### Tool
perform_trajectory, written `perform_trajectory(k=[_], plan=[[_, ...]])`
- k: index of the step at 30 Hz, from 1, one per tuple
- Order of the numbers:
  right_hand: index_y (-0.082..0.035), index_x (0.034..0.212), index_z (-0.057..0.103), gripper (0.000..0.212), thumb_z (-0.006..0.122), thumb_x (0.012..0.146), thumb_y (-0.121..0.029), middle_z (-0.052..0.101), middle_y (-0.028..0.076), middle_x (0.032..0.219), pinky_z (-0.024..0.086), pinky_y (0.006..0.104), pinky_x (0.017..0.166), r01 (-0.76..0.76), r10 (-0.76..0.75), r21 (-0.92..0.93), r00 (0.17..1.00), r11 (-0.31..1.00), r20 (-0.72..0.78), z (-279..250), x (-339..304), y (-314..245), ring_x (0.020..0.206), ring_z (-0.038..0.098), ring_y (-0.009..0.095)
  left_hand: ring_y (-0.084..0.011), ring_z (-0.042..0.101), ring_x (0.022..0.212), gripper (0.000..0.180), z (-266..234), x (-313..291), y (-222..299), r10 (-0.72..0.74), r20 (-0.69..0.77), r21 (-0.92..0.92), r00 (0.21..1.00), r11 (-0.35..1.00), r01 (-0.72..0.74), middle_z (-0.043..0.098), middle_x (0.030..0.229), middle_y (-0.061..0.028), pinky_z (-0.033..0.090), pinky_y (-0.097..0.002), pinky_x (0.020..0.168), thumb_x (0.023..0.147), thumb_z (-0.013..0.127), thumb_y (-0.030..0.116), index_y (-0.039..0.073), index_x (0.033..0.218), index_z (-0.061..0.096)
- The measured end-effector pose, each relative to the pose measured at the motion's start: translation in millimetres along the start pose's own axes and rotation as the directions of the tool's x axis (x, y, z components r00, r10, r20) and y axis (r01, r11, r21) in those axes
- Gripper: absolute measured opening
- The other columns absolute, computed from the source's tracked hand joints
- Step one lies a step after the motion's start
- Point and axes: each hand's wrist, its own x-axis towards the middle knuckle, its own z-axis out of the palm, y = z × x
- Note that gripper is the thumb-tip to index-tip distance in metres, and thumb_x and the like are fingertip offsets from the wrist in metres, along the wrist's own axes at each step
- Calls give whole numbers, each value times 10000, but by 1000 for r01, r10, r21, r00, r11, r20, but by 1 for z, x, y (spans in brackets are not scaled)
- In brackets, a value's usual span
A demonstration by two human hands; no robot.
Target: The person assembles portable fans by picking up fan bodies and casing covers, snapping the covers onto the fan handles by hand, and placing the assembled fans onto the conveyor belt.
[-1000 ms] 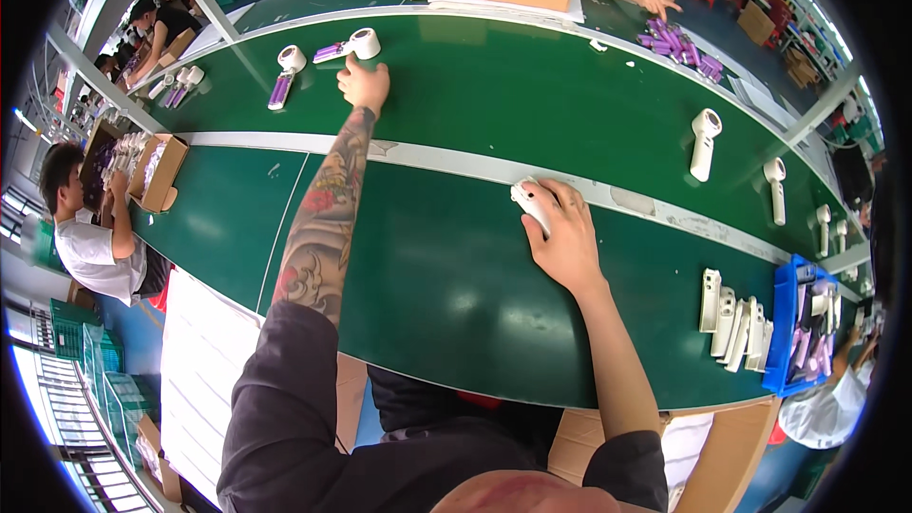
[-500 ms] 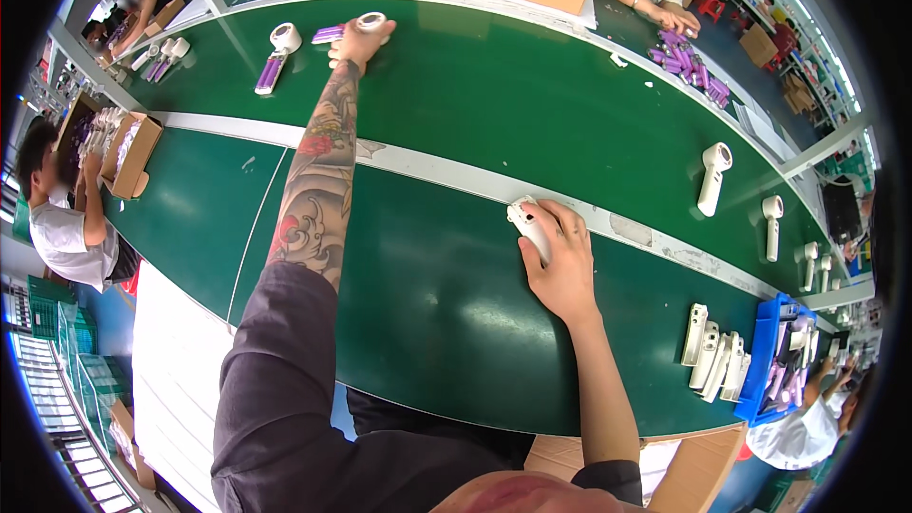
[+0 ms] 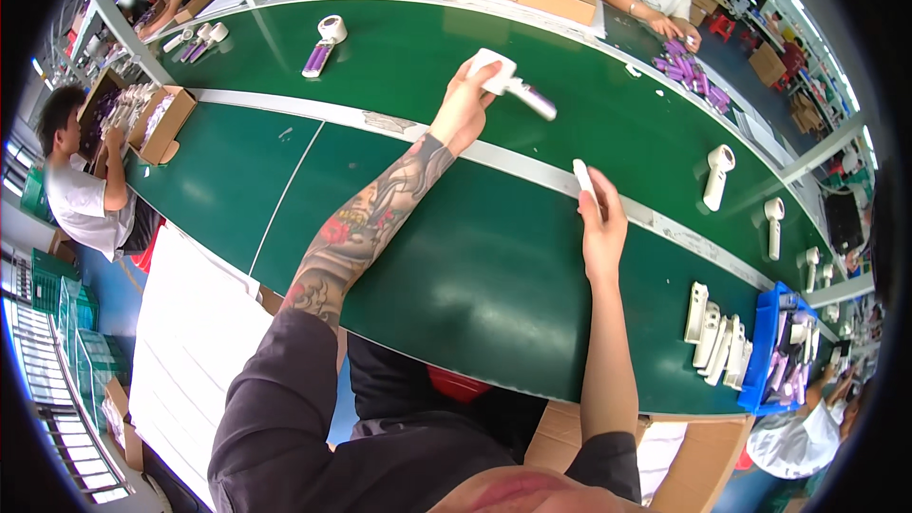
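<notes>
Held the left hand [image 3: 463,106] forward across the white strip [image 3: 518,165], with the forearm slanted up to the right. Clamped its fingers and thumb on the white head of a purple-handled gadget [image 3: 503,78]. Held the right hand [image 3: 605,228] nearer the body, with the forearm nearly straight ahead and the fingers and thumb pinched on a slim white piece [image 3: 582,177]. Spaced both hands apart.

Placed the gadget over the far section of the worktop [image 3: 446,266], beyond and left of the slim white piece. Ran its long axis from upper left to lower right, with the free handle pointing right and slightly toward the body. Could not tell the height above the surface. Pointed the slim white piece away from the body, with a slight lean left.

Had open room between the forearms to the near edge. Met white shells [image 3: 707,340] and a blue bin [image 3: 763,342] at near right, apart from the right hand.
</notes>
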Motion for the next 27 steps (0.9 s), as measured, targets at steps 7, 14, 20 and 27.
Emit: perform_trajectory(k=[7,14,20,27], plan=[[-59,1306,611,367,614,941,-99,677,120,1234,510,334,903,-20,33,152,996,988,-85,-10,9,-2,1049,660,258,-296,644,1066,434,11,-42,-16,-287,233,-633,929,680,369,654,1119,-186,499,-418,982,1008,573,326,-32,1252,556],[-70,1300,605,393,639,909,-83,670,118,1250,525,346,879,84,-88,-68,995,994,-49,-5,9,-10,1015,672,272,-307,623,1132,490,28,-56,-26,-264,384,-573,885,683,453,637,1171,-201,484,-437,1004,1014,540,383,-23,1287,524],[-103,1304,607,437,676,873,-68,665,109,1275,546,366,873,258,-277,-192,958,947,-79,7,6,-24,1016,682,293,-312,618,1150,493,47,-74,-13,-262,432,-495,863,731,470,643,1186,-198,454,-447,1042,1007,539,355,-12,1333,503],[-134,1321,616,463,691,869,-69,652,100,1318,563,387,872,295,-328,-317,943,901,-54,14,7,-19,1036,691,304,-272,618,1149,449,51,-78,-5,-233,535,-434,812,749,501,634,1267,-187,445,-420,1049,981,556,217,11,1375,493]])
